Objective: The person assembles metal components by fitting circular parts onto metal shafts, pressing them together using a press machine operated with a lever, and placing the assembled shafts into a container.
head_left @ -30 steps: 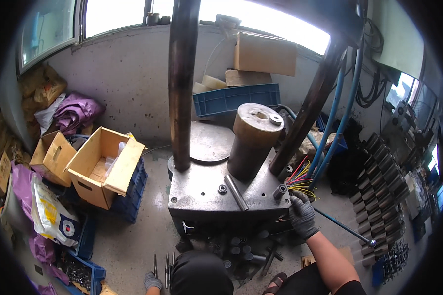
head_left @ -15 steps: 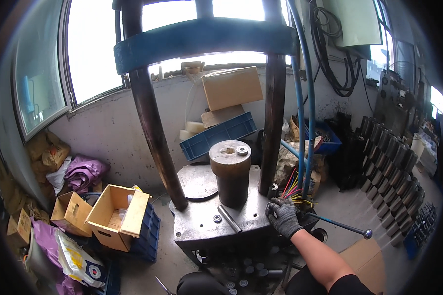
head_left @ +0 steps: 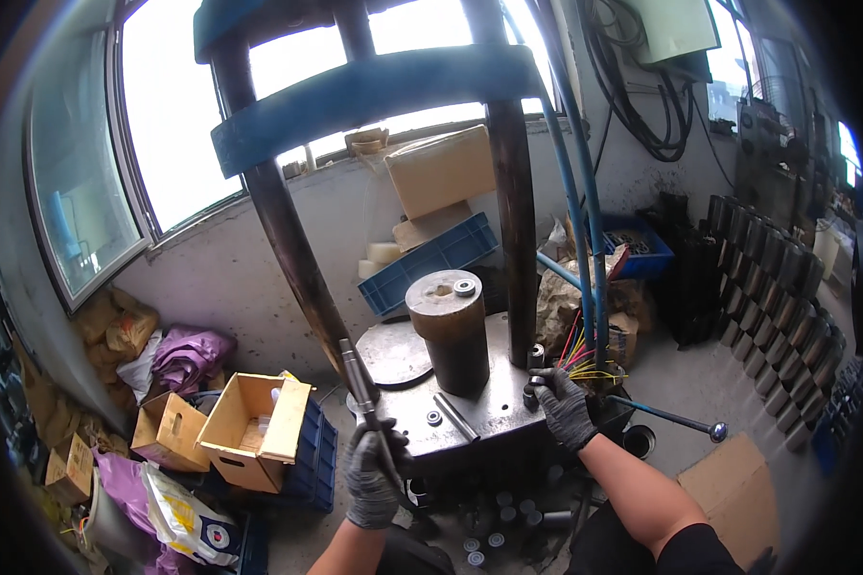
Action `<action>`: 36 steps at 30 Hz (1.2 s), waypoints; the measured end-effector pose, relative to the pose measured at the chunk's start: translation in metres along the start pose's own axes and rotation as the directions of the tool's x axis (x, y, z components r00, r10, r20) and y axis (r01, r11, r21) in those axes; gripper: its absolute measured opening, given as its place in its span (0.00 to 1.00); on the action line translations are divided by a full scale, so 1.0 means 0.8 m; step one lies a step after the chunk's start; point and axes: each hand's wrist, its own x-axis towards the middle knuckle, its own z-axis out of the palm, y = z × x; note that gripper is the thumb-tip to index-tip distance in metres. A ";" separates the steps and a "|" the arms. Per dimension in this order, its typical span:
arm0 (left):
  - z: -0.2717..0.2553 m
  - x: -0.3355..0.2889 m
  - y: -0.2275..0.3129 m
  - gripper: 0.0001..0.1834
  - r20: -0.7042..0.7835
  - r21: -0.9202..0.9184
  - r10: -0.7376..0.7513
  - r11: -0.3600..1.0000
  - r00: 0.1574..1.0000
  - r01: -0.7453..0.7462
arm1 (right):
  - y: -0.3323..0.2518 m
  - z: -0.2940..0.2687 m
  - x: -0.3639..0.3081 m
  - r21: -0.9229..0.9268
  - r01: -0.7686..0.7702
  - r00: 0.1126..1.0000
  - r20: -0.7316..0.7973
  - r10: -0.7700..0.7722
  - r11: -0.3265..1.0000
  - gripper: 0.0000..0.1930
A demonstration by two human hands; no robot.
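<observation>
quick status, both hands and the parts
Left hand gripping slim metal rod, tilted. Right hand at small dark round part. Thick cylinder standing on press plate.

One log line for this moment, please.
left hand: gripping metal rod | right hand: at small dark part on press table | press table: thick cylinder upright, ring and short bar lying

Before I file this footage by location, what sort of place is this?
Probably a small metalworking shop: there is a press-like frame with a blue crossbeam, a steel bed beneath, and metal cylinders stacked at the right.
</observation>
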 end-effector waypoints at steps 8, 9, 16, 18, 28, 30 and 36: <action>0.061 -0.042 -0.143 0.17 0.194 0.520 -0.464 0.796 0.864 0.311 | -0.091 -0.002 -0.039 0.644 -0.312 0.928 0.048 0.371 0.699 0.15; 0.060 -0.042 -0.149 0.17 0.196 0.580 -0.472 0.762 0.860 0.287 | -0.105 -0.004 -0.044 0.640 -0.323 0.928 0.070 0.365 0.697 0.15; 0.067 -0.030 -0.185 0.17 0.241 0.602 -0.554 0.729 0.797 0.325 | -0.123 -0.035 -0.055 0.604 -0.366 0.917 0.105 0.384 0.708 0.20; 0.072 -0.033 -0.186 0.17 0.241 0.614 -0.552 0.724 0.798 0.315 | -0.114 -0.043 -0.062 0.596 -0.362 0.928 0.157 0.338 0.717 0.31; 0.076 -0.036 -0.221 0.19 0.510 0.826 -0.398 0.474 0.763 -0.305 | -0.014 -0.072 -0.098 -0.307 -0.328 0.795 0.422 0.437 0.893 0.25; 0.067 -0.037 -0.216 0.22 0.551 0.834 -0.448 0.261 0.704 -0.486 | -0.052 -0.096 -0.092 -0.535 -0.184 0.693 0.525 0.495 0.825 0.25; 0.068 -0.045 -0.202 0.22 0.525 0.785 -0.688 0.164 0.501 -0.597 | -0.062 -0.294 -0.191 -0.875 -0.370 0.558 0.059 0.827 0.311 0.28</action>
